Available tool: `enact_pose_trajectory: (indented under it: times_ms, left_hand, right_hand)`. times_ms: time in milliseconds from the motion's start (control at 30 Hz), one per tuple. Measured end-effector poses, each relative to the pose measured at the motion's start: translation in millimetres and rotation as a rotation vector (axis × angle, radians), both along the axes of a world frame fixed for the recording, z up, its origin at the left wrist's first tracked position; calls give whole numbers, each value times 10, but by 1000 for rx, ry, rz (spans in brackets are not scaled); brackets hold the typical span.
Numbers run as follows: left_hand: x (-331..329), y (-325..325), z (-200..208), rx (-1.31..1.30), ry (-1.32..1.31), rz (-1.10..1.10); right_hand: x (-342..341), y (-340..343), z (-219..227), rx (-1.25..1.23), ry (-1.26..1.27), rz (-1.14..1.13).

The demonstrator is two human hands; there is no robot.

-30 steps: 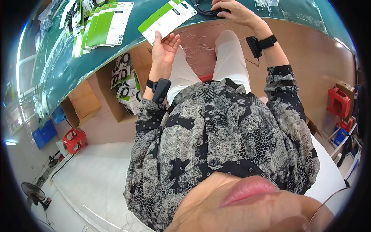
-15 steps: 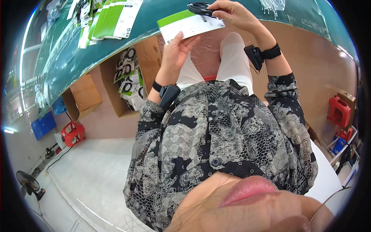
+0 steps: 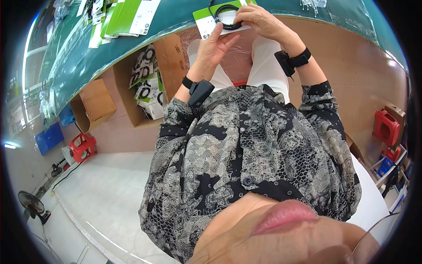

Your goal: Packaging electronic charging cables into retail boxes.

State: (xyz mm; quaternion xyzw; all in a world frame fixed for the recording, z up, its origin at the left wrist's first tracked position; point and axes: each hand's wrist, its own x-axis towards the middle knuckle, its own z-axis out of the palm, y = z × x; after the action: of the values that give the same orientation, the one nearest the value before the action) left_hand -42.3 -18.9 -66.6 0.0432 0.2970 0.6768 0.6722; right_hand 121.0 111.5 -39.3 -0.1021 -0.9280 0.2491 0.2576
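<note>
A coiled black cable lies against a white card with a green band, at the near edge of the green table. My right hand comes from the right, its fingertips closed on the right side of the coil. My left hand is at the card's near edge. Its thumb overlaps the card beside the coil while the other fingers reach below the edge, so the card sits in its grip. One length of cable runs up past the card's far edge. Both wrists wear a black strapped device.
Several green-and-white cards lie stacked on the table to the left. Below, an open cardboard box holds carded black cables. Another carton stands farther left. White ties lie at the back right. Red stools stand on the floor.
My right hand has brought the cable coil down and left onto the face of the card. The card and my left hand have shifted right and are partly covered by the coil.
</note>
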Motion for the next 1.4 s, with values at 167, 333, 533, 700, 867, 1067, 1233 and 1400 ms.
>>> enact_pose_trajectory:
  times_ms: [167,333,533,700,867,1067,1233,1400]
  left_hand:
    - [100,27,-51,-58,228,118]
    - [157,1,-56,59,232,148]
    - [144,-19,-77,81,178,78]
    - [117,-43,-80,45,207,130]
    - [153,-58,-80,50,194,129]
    - [221,-63,-116,61,215,160]
    - [206,-62,-72,73,182,173]
    - [176,-68,-54,61,202,153]
  right_hand:
    - [6,-90,47,137,-117,-85]
    - [-56,-363,75,383,-109,-255]
    - [-49,-275,-45,118,73,-164]
    - [-37,-286,-53,-69,170,-126]
    - [-9,-279,8,-64,133,-115]
    - [-72,-414,70,125,-61,-213]
    - [-93,-482,111,259,75,-241]
    - [7,-368,14,24,196,-291]
